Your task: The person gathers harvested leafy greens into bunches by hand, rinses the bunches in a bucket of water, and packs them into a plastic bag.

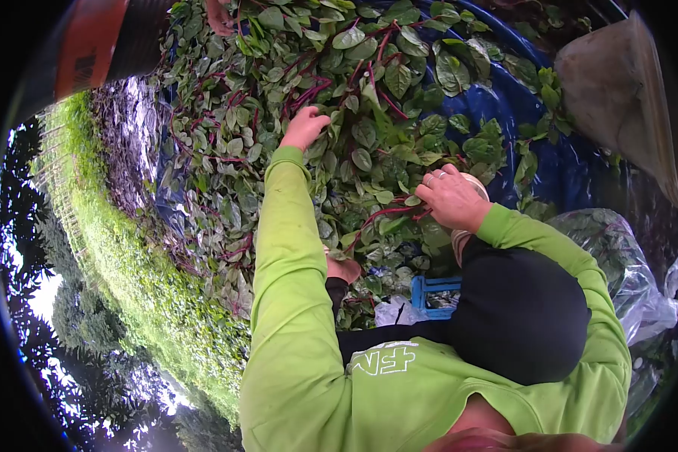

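My left hand [305,128] reaches over a spread pile of leafy greens with red stems [237,143], which look like Malabar spinach. Its fingers are bent and the thumb stands apart; I see nothing held between them. Close to its fingertips lie several purple-red stems [309,92]. My right hand [453,198], with rings on a finger, is closed around red-stemmed greens [380,214]. Their stems run out leftward from its fingertips. A pale rounded edge [474,185], perhaps of a sandal, shows just behind this hand. Part of the grip is hidden.
Blue sheeting [531,162] lies under the greens. A worn plastic tub [610,90] stands at upper right, a clear bag of leaves [606,256] below it. A blue crate [429,294] sits by my knee [523,316]. Another person's hand [220,16] is at the top.
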Demonstrator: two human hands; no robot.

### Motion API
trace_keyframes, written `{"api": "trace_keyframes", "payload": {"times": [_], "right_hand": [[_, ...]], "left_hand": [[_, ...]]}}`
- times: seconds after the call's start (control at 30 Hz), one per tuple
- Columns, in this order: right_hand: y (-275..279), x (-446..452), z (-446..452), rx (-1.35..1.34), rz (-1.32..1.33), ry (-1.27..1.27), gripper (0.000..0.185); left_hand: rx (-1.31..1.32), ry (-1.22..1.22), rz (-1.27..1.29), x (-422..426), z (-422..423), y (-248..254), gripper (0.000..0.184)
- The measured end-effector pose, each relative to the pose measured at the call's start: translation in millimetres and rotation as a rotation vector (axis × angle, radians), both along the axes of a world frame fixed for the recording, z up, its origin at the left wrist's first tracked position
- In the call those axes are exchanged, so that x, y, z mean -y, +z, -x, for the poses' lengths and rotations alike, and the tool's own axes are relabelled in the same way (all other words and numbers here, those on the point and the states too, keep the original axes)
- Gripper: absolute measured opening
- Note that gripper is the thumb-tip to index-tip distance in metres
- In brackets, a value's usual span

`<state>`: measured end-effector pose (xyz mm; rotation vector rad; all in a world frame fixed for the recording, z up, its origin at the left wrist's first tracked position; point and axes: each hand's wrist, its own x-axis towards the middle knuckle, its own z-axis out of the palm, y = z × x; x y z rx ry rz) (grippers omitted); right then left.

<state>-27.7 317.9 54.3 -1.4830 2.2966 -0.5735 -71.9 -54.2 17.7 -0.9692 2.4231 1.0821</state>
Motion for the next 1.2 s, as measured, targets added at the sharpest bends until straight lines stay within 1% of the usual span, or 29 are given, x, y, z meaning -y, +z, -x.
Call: {"api": "trace_keyframes", "payload": {"times": [0.07, 0.1, 0.17, 0.23, 0.33, 0.4, 0.43, 0.53, 0.57, 0.6, 0.67, 0.73, 0.77, 0.8, 0.87, 0.93, 0.97, 1.0, 1.03, 1.07, 1.13, 1.17, 1.2], "right_hand": [[-5.1, -3.6, -0.1, -0.053, 0.002, -0.002, 0.015], [-8.2, -3.8, -0.1, -0.070, 0.016, -0.002, 0.016], [-9.9, -1.1, 1.5, -0.106, 0.042, 0.003, 0.020], [-4.7, 1.9, 3.9, -0.074, 0.082, 0.038, 0.015], [2.2, 3.5, 3.0, -0.034, 0.111, 0.036, 0.014], [3.1, 4.2, 3.6, -0.018, 0.113, 0.025, 0.014], [3.2, 4.3, 4.5, -0.013, 0.109, 0.023, 0.015], [3.1, 4.9, 5.1, -0.016, 0.125, 0.014, 0.016], [3.4, 4.7, 5.9, -0.021, 0.136, 0.015, 0.017], [3.8, 4.2, 6.7, -0.010, 0.131, 0.017, 0.017], [4.9, 4.8, 6.6, 0.015, 0.128, 0.024, 0.017], [2.6, 4.0, 7.0, 0.003, 0.181, 0.026, 0.016], [3.7, 6.0, 6.6, -0.003, 0.210, 0.025, 0.016], [4.8, 7.8, 6.5, 0.023, 0.170, 0.042, 0.016], [13.3, 8.2, 7.9, 0.075, 0.081, 0.068, 0.015], [11.1, 11.7, 8.8, -0.035, 0.296, 0.039, 0.014], [10.6, 13.9, 9.0, -0.091, 0.401, 0.024, 0.014], [17.2, 15.2, 11.2, -0.114, 0.377, 0.027, 0.013], [28.5, 16.5, 16.4, -0.138, 0.352, 0.031, 0.013], [34.6, 18.0, 19.8, -0.161, 0.327, 0.037, 0.013], [30.2, 20.6, 21.1, -0.202, 0.326, -0.081, 0.013], [26.8, 20.6, 20.9, -0.222, 0.324, -0.138, 0.014], [22.8, 18.1, 19.7, -0.171, 0.250, -0.135, 0.014]], "left_hand": [[-0.181, 0.019, 0.346, -0.4, -9.5, 3.6, 0.043], [-0.314, 0.169, 0.287, -5.3, -11.6, 2.0, 0.032], [-0.441, 0.131, 0.416, -19.5, -14.3, 4.7, 0.026], [-0.569, 0.095, 0.506, -33.7, -11.5, 3.9, 0.023], [-0.447, 0.013, 0.317, -33.4, 6.4, -20.7, 0.026], [-0.246, -0.016, 0.313, -24.0, 17.1, -65.7, 0.029], [-0.212, 0.024, 0.129, -25.1, 21.0, -67.0, 0.033], [-0.117, -0.072, -0.004, -15.2, 29.8, -63.7, 0.033], [-0.148, 0.016, -0.043, -19.9, 31.1, -45.5, 0.032], [-0.271, 0.058, -0.170, -14.7, 29.1, -29.2, 0.029], [-0.450, 0.148, -0.339, 5.9, 27.7, -2.5, 0.028], [-0.386, 0.176, -0.425, 26.5, 23.5, 34.6, 0.028], [-0.369, 0.182, -0.502, 28.5, 20.1, 57.2, 0.023], [-0.378, 0.177, -0.545, 29.3, 17.5, 71.0, 0.019], [-0.387, 0.099, -0.466, 32.1, 12.8, 79.3, 0.018], [-0.362, 0.008, -0.385, 15.2, 2.4, 76.9, 0.017], [-0.344, -0.133, -0.060, 5.5, -6.9, 63.9, 0.018], [-0.403, -0.219, 0.020, -19.8, -17.5, 60.2, 0.018], [-0.406, -0.280, 0.114, -50.1, -29.1, 61.5, 0.014], [-0.487, -0.370, 0.135, -73.2, -43.6, 52.0, 0.012], [-0.431, -0.540, 0.035, -121.4, -70.3, 53.8, 0.016], [-0.328, -0.512, -0.118, -135.9, -79.3, 55.6, 0.019], [-0.297, -0.525, -0.170, -141.3, -81.0, 57.8, 0.022]]}}
